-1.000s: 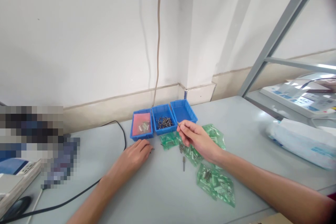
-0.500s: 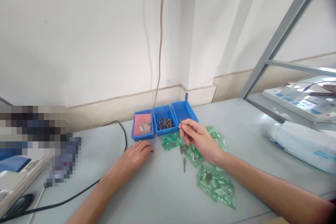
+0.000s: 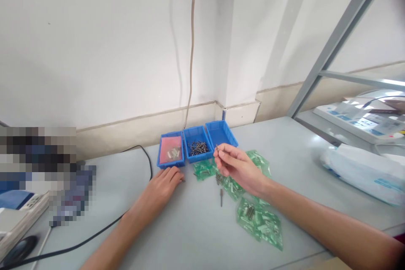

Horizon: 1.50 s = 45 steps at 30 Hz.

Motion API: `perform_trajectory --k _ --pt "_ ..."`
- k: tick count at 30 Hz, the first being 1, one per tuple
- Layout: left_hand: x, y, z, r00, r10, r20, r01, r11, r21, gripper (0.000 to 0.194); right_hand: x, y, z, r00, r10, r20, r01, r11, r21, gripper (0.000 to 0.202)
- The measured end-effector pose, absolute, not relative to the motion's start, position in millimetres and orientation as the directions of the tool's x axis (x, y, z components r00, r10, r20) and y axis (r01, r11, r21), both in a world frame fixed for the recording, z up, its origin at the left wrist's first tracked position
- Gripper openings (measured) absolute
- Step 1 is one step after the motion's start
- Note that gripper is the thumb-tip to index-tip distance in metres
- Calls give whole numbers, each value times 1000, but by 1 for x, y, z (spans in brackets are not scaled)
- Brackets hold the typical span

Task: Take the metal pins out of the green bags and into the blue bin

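Note:
My right hand [image 3: 236, 162] is raised over green plastic bags, its thumb and forefinger pinched on a small metal pin [image 3: 217, 148]. Only the pin's tip shows. On the table in front of the left blue bin rests my left hand [image 3: 166, 181], fingers curled together. A short dark metal piece [image 3: 182, 180] pokes out at its fingertips; the rest is hidden. Between the hands lies a single metal pin [image 3: 221, 197]. More loose pins [image 3: 219, 178] sit beside a green bag [image 3: 232, 186]. Another green bag [image 3: 259, 222] with metal pieces inside lies nearer to me.
Three blue bins stand in a row: one with a pink sheet and bagged pieces [image 3: 171, 149], a middle one [image 3: 198, 158] with many pins, and a right one [image 3: 221, 133]. A black cable [image 3: 95, 231] crosses the left side. A white plastic package [image 3: 363, 173] lies at right.
The view has shifted very slightly. Both hands keep nearly the same place and pose, with the pin still in the right fingertips.

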<state>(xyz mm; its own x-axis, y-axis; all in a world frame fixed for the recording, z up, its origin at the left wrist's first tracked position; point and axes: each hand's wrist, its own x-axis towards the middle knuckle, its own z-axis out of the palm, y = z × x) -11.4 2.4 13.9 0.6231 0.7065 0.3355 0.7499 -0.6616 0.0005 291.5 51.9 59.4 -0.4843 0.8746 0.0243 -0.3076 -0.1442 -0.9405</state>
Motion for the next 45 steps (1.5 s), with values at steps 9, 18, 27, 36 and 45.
perform_trajectory --k 9,18,27,36,45 --pt "-12 3 11 612 710 348 753 -658 18 23 292 53 60 -540 841 1 -358 -229 -905 33" --pt "-11 1 12 598 739 311 767 -640 44 21 292 45 49 -295 889 350 161 407 -899 12" --pt "-13 2 7 586 755 296 772 -631 82 20 292 44 52 -324 867 380 159 445 -881 7" --pt "-12 3 6 586 740 331 755 -646 108 17 292 52 54 -328 928 177 -43 172 -984 28" --pt "-11 1 4 565 742 360 743 -647 169 12 293 59 51 -373 926 53 -160 -8 -987 33"
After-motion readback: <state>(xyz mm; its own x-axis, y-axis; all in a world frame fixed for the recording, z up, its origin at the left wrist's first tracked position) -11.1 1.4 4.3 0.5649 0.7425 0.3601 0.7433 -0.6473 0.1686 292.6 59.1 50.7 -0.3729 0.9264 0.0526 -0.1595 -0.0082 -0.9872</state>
